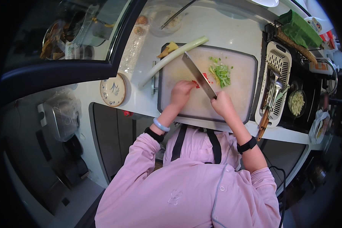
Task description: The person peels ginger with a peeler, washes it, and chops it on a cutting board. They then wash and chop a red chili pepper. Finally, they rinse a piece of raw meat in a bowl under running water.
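Note:
My right hand (223,103) grips the handle of a cleaver (200,76), its broad blade slanting up and left across a cutting board (176,99). Beside the blade, my left hand (183,91) has its fingertips on a piece of red chili pepper (195,84). More small bits of red chili (206,76) lie just past the blade. A heap of chopped green onion (222,74) sits on the board to the right. Across the board's upper left corner rests a long leek stalk (175,55), and a piece of ginger (168,50) lies against it.
A patterned plate (113,90) stands left of the board. Behind are eggs (142,20) and a plastic bowl (165,24) with chopsticks (176,15). To the right, a draining basket (287,57) holds utensils, next to a sink with a strainer of chopped food (297,104).

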{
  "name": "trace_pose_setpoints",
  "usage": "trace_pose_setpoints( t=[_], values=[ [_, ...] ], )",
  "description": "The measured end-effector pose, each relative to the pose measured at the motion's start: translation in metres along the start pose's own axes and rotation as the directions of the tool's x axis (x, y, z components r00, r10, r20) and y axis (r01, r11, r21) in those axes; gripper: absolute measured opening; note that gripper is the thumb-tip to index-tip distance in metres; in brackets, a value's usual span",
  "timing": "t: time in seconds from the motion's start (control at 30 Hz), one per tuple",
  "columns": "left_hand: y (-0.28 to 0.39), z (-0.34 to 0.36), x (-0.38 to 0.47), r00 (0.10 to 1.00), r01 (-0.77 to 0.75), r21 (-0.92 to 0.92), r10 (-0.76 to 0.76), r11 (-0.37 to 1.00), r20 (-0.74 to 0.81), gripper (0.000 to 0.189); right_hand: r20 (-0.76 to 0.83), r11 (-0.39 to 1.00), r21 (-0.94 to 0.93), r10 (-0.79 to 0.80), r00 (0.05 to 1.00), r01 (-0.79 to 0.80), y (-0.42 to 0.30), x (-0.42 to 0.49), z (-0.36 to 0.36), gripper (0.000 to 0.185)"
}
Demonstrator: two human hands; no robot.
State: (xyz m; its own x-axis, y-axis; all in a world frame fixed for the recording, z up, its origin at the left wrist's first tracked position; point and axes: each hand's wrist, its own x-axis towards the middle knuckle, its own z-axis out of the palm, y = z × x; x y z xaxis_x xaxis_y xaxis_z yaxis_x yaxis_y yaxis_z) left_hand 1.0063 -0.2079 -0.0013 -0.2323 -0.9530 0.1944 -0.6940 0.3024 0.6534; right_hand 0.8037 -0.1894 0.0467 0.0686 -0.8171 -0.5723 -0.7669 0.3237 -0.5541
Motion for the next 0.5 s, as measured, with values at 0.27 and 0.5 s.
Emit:
trace_pose_setpoints(
  t=[0.27, 0.5],
  values=[
    [-0.004, -0.035, -0.022, 0.942, 0.319, -0.046, -0.322, 0.947, -0.098, 0.014, -0.093, 0.995, -0.048, -0.094, 0.991, 0.09, 0.008, -0.051, -0.004, 0.019],
    [0.009, 0.002, -0.015, 0.98, 0.16, 0.117, -0.144, 0.98, -0.136, 0.014, -0.069, 0.984, -0.178, 0.01, 0.998, -0.022, 0.013, -0.075, 0.006, 0.019]
  ],
)
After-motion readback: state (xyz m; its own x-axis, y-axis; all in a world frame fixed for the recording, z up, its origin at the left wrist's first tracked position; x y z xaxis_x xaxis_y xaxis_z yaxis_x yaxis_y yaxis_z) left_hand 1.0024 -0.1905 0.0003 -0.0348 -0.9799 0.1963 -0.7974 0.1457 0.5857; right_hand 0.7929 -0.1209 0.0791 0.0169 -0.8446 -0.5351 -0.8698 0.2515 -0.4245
